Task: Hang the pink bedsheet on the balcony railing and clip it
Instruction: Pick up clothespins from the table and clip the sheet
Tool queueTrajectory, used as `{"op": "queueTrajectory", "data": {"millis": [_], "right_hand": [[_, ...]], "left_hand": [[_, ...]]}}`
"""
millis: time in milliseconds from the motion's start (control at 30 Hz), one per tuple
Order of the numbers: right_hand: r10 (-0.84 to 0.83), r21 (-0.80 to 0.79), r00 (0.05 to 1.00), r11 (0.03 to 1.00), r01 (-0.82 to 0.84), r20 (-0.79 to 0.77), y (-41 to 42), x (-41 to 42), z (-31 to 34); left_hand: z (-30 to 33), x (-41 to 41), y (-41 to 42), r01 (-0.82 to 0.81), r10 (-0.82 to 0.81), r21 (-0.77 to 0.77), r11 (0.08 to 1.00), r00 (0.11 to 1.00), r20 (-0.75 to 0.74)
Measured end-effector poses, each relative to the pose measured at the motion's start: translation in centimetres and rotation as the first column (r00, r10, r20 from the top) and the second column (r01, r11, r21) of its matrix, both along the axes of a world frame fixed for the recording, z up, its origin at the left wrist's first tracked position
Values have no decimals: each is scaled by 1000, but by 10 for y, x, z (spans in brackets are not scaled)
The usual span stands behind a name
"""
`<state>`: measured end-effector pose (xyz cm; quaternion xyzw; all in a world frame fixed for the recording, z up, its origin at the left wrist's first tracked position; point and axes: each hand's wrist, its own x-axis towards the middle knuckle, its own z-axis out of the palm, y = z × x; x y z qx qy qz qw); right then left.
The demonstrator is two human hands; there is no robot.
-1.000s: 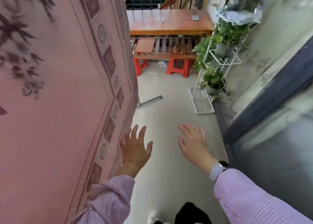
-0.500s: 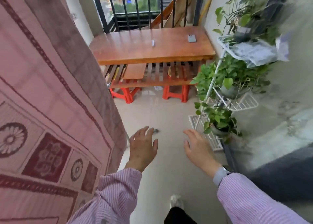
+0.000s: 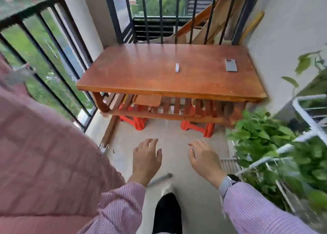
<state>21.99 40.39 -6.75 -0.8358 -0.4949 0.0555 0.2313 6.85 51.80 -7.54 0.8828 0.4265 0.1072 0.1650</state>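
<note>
The pink bedsheet (image 3: 40,154) hangs at my left, filling the lower left of the view and draped over the black balcony railing (image 3: 44,44). A small white clip (image 3: 177,67) lies on the wooden table (image 3: 141,85) ahead. My left hand (image 3: 146,159) and my right hand (image 3: 203,157) are held out low over the floor, palms down, fingers spread, holding nothing. Neither hand touches the sheet.
A grey phone (image 3: 231,65) lies on the table's right side. Red stools (image 3: 136,121) stand under the table. A white rack with green plants (image 3: 269,145) lines the right wall. A metal rod (image 3: 159,179) lies on the floor near my foot.
The view has swung up and forward: the table is closer, the sheet has slid to the left edge, and the railing now shows. Both hands stay open and empty.
</note>
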Motion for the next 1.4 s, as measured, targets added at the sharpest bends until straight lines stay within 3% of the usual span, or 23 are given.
{"op": "queueTrajectory", "data": {"millis": [233,467,633,833,967,1100,1200,1300,1400], "right_hand": [[-5,-27,1000,1000,5,18,155,107,9],[-63,-121,983,992,43,-171,280,209,-31],[-84,-185,973,982,44,-213,405,301,-64],[-207,-299,943,946,125,-261,515,377,-111],[-210,-367,948,923,112,-239,550,390,-131],[-49,-356,969,934,-42,-243,555,375,-135],[143,-250,922,937,-243,-359,552,340,-125],[313,-119,819,902,-415,-481,545,290,-105],[477,20,686,828,-560,-549,525,229,-80]], "left_hand": [[1,102,161,23,-22,22,1000,999,-48],[-40,187,278,-37,21,-97,995,986,-163],[-77,252,356,-153,116,-160,975,968,-222],[-127,301,406,-295,166,-280,913,899,-406],[-140,306,407,-352,210,-277,894,875,-435],[-137,298,412,-373,246,-352,859,902,-356],[-125,284,414,-473,405,-433,767,881,-246],[-107,255,395,-623,641,-473,623,753,-148],[-86,211,350,-741,793,-403,538,607,-58]]}}
